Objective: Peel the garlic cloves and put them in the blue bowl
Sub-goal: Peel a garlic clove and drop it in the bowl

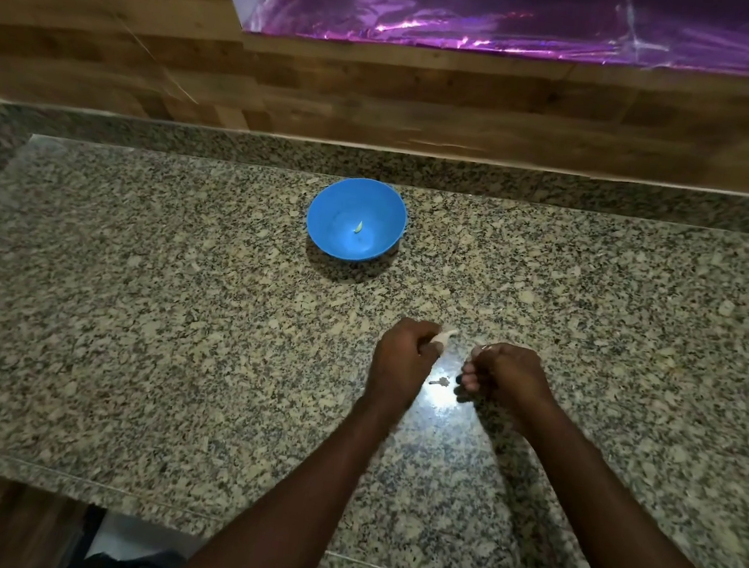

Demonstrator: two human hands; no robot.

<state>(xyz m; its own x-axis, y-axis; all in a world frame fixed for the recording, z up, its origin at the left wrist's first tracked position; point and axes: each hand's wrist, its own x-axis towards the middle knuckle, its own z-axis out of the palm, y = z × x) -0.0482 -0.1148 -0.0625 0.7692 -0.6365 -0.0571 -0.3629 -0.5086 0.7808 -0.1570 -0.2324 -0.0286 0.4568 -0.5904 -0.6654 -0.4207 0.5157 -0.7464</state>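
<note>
Working from the left of the frame, we note the blue bowl point(356, 218) standing on the table point(117, 320) above and left of centre, well apart from both hands; one small pale piece, probably a peeled clove point(358, 227), lies inside it. Lower, near centre, our left hand point(403, 360) has its fingers curled round a garlic clove point(444, 336), whose white tip projects from the upper side of the fist. Between the hands, a small dark scrap point(438, 381) lies on the table in the bright glare; we cannot tell what it is. Our right hand point(501, 378) is curled, and its thumb and forefinger pinch a thin whitish sliver point(481, 347), apparently peeled skin. We judge the peeling step as under way. To do it well, we should hold the clove firmly, strip the skin toward the tip, drop the waste on the table, and carry only the bare clove to the bowl.
</note>
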